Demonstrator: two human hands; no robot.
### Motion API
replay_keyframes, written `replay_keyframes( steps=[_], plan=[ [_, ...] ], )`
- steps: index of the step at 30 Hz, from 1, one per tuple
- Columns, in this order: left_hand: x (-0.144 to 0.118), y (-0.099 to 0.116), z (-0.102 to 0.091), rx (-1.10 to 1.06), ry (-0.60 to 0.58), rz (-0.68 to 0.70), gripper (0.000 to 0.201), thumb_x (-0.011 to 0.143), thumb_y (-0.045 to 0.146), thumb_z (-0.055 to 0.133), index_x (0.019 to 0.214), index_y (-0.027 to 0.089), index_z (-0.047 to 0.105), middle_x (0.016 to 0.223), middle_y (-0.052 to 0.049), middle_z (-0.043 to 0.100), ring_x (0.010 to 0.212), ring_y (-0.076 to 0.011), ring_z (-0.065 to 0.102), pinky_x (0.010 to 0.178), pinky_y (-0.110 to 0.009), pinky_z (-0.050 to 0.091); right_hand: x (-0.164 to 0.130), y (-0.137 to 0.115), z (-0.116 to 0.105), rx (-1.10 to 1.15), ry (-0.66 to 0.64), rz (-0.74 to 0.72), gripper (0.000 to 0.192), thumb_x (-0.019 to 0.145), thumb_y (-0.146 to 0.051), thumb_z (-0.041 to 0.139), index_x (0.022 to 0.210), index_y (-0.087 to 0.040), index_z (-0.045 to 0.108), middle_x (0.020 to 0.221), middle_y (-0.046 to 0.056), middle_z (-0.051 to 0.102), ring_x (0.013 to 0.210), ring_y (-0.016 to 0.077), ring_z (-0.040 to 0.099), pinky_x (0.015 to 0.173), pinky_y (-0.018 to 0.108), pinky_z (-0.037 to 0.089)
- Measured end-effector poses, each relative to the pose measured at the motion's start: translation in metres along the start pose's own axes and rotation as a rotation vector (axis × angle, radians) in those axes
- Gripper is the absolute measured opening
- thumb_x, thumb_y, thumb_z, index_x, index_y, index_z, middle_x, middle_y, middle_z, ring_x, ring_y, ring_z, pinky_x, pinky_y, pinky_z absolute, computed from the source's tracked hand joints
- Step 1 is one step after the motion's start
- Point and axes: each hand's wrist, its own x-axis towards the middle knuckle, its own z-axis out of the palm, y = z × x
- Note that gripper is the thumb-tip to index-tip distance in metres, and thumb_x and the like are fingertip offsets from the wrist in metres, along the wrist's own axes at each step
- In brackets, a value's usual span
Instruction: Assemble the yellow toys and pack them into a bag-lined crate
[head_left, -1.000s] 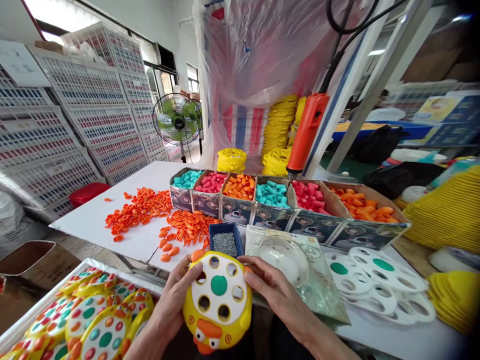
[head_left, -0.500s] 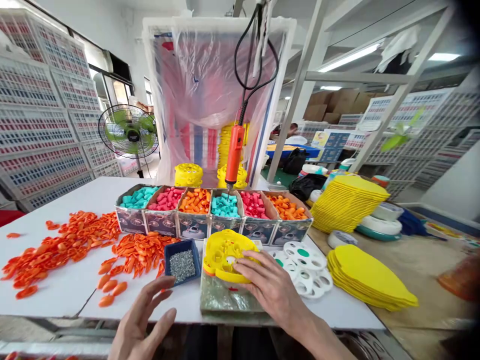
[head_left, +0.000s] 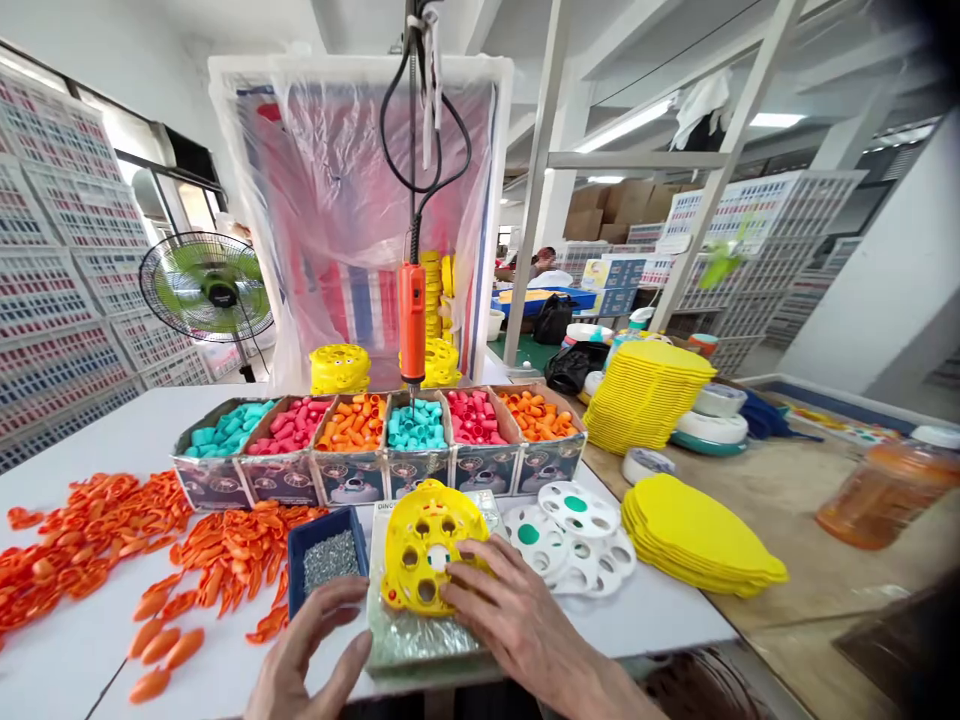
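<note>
A yellow plastic shell (head_left: 402,535) with several round holes lies on a plastic-wrapped pad (head_left: 420,645) in front of me. My right hand (head_left: 506,610) holds the shell by its right side, fingers curled over the rim and the thumb hidden. My left hand (head_left: 311,650) is open and empty, thumb and fingers apart, just below the blue tray (head_left: 296,560) of small metal screws (head_left: 330,562). White discs with round holes (head_left: 581,550) lie right of the pad, two with green centres. Over the boxes hangs an orange electric screwdriver (head_left: 412,320), bit down.
Boxes (head_left: 360,478) of teal, pink and orange parts line the back. Orange pieces (head_left: 97,530) cover the left of the table. Yellow sheets (head_left: 690,530) are stacked at right, near an orange jar (head_left: 885,490). A fan (head_left: 217,290) stands behind.
The yellow shell has turned from tilted to flatter, showing its holes. My right hand stays on it. My left hand has moved nearer the pad, and the view has shifted right.
</note>
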Motion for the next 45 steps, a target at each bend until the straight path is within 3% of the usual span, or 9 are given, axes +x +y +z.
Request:
replay_keyframes(
  steps=[6, 12, 18, 23, 29, 33, 37, 42, 45],
  plan=[
    [0.026, 0.017, 0.027, 0.164, 0.054, 0.233, 0.023, 0.092, 0.042, 0.064, 0.109, 0.029, 0.073, 0.126, -0.009, 0.072, 0.121, -0.0303, 0.066, 0.107, -0.046, 0.053, -0.001, 0.007, -0.009, 0.023, 0.073, 0.029, 0.022, 0.098, -0.027, 0.061, 0.119, -0.021, 0.065, 0.122, 0.007, 0.074, 0.118, 0.0301, 0.063, 0.102, 0.055, 0.053],
    [0.04, 0.012, 0.03, 0.375, 0.056, 0.344, 0.022, 0.092, 0.036, 0.063, 0.11, 0.026, 0.071, 0.13, -0.013, 0.068, 0.124, -0.0319, 0.064, 0.107, -0.053, 0.053, -0.023, 0.035, -0.021, 0.027, 0.146, 0.175, 0.033, 0.098, -0.034, 0.063, 0.126, -0.018, 0.064, 0.127, 0.012, 0.071, 0.123, 0.0307, 0.06, 0.101, 0.054, 0.056],
    [0.046, 0.022, 0.031, 0.432, 0.116, 0.52, 0.017, 0.093, 0.031, 0.064, 0.109, 0.026, 0.068, 0.12, -0.01, 0.073, 0.112, -0.0263, 0.072, 0.095, -0.041, 0.061, -0.032, 0.053, -0.035, 0.043, 0.223, 0.223, 0.026, 0.098, -0.028, 0.063, 0.123, -0.021, 0.066, 0.126, 0.011, 0.071, 0.12, 0.0295, 0.063, 0.098, 0.049, 0.058],
    [0.071, 0.072, 0.057, 0.453, -0.001, 0.719, 0.017, 0.097, 0.027, 0.059, 0.112, 0.026, 0.064, 0.122, -0.008, 0.072, 0.109, -0.0212, 0.073, 0.092, -0.031, 0.061, -0.011, 0.097, -0.065, 0.02, 0.334, 0.4, 0.023, 0.101, -0.029, 0.056, 0.119, -0.023, 0.068, 0.124, 0.009, 0.072, 0.118, 0.025, 0.066, 0.102, 0.042, 0.056],
    [0.148, 0.138, 0.106, 0.808, -0.245, 0.735, 0.026, 0.103, 0.021, 0.043, 0.121, 0.017, 0.061, 0.138, -0.012, 0.063, 0.126, -0.0208, 0.063, 0.107, -0.033, 0.052, 0.035, 0.179, -0.105, -0.223, -0.061, 0.655, 0.029, 0.099, -0.02, 0.053, 0.124, -0.021, 0.068, 0.123, 0.009, 0.074, 0.113, 0.0244, 0.07, 0.097, 0.036, 0.054],
    [0.213, 0.145, 0.136, 0.998, -0.28, 0.659, 0.024, 0.099, 0.011, 0.046, 0.111, 0.01, 0.066, 0.117, -0.016, 0.071, 0.112, -0.0261, 0.068, 0.098, -0.04, 0.056, 0.064, 0.217, -0.108, -0.307, -0.301, 0.686, 0.02, 0.089, -0.032, 0.071, 0.102, -0.018, 0.075, 0.107, 0.013, 0.077, 0.105, 0.0304, 0.072, 0.089, 0.04, 0.055],
    [0.257, 0.138, 0.153, 1.131, -0.29, 0.542, 0.023, 0.098, 0.028, 0.063, 0.115, 0.013, 0.067, 0.116, -0.011, 0.072, 0.11, -0.0265, 0.068, 0.098, -0.051, 0.055, 0.084, 0.237, -0.096, -0.37, -0.52, 0.722, 0.036, 0.088, -0.05, 0.072, 0.098, -0.015, 0.072, 0.107, 0.01, 0.075, 0.103, 0.0249, 0.07, 0.094, 0.046, 0.054],
    [0.28, 0.136, 0.166, 1.173, -0.43, 0.455, 0.029, 0.096, 0.036, 0.066, 0.116, 0.016, 0.067, 0.121, -0.009, 0.07, 0.11, -0.0254, 0.068, 0.097, -0.05, 0.056, 0.086, 0.25, -0.086, -0.31, -0.614, 0.692, 0.029, 0.093, -0.045, 0.069, 0.1, -0.016, 0.07, 0.106, 0.006, 0.073, 0.102, 0.0216, 0.068, 0.095, 0.045, 0.055],
    [0.285, 0.137, 0.172, 1.141, -0.507, 0.432, 0.03, 0.096, 0.036, 0.066, 0.118, 0.016, 0.066, 0.123, -0.01, 0.069, 0.11, -0.0256, 0.067, 0.095, -0.049, 0.057, 0.077, 0.255, -0.082, -0.242, -0.52, 0.671, 0.027, 0.094, -0.042, 0.068, 0.102, -0.017, 0.07, 0.103, 0.005, 0.072, 0.097, 0.0204, 0.069, 0.091, 0.043, 0.056]
  ],
)
